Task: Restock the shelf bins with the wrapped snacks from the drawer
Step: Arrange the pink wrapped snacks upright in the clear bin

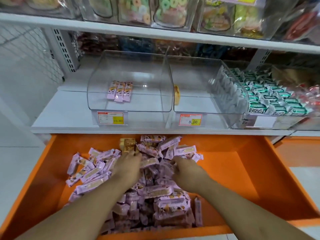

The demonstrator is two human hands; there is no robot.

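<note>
Both my hands are down in the orange drawer (242, 170), buried in the heap of pink wrapped snacks (161, 191). My left hand (127, 168) reaches furthest in, its fingers curled over a tan-and-brown packet (127, 144) at the back of the pile; my right hand (187, 174) has its fingers tucked into the pink bars just right of the middle. Whether either grip has truly closed on a bar I cannot tell (the fingertips are lost among the wrappers).

The bars lie every which way, long axes crossing, so I judge a handful will come up jumbled and need turning. The bin to fill sits straight ahead and above: the left clear bin (129, 80) on the white shelf (69, 122), holding only three pink bars (119, 91) set side by side, long axes running front to back. My left hand is the nearer to it.

The middle clear bin (204, 87) holds just one yellowish packet (176, 94) against its left wall. The right bin (259, 116) is packed with green-and-white packets (266, 99).
</note>
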